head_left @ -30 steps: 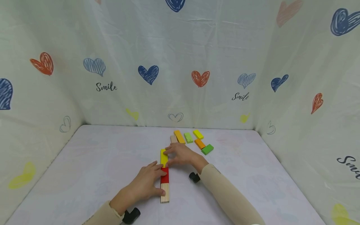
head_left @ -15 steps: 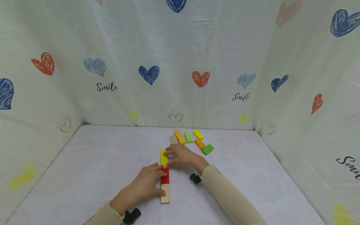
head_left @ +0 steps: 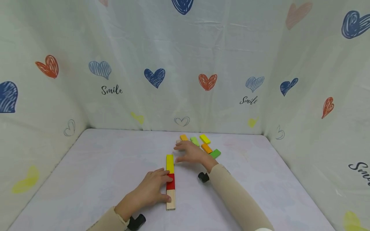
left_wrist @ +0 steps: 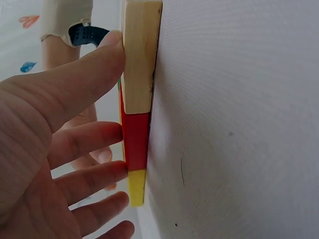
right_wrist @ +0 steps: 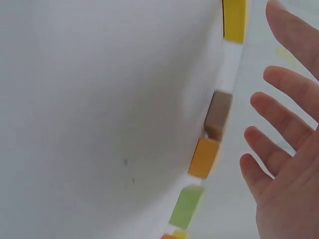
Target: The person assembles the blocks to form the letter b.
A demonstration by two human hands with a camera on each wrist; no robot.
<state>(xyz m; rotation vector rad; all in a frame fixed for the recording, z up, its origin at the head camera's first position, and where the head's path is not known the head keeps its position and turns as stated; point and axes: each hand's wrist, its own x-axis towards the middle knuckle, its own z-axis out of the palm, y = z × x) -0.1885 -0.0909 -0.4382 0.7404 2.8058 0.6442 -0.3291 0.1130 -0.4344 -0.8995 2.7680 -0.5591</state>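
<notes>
Three blocks lie end to end in a straight row on the table: a yellow block [head_left: 170,162] at the far end, a red block [head_left: 171,185] in the middle and a plain wooden block [head_left: 172,204] nearest. Beside the row's left side is my left hand [head_left: 149,189], its thumb at the wooden block and its fairly straight fingers at the red one. My right hand [head_left: 193,153] hovers to the right of the yellow block, apart from it, with fingers spread and nothing held in the right wrist view. It partly hides a brown wooden block [right_wrist: 218,114] and an orange block [right_wrist: 204,158].
Further back lie loose blocks: a light green block [head_left: 194,141], a yellow block [head_left: 205,139], an orange block [head_left: 206,148] and a green block [head_left: 215,153]. The white table [head_left: 115,160] ends at a heart-patterned curtain [head_left: 185,102].
My right hand has left the yellow block in the row and moved right and away, toward the loose blocks. The left hand stays at the row.
</notes>
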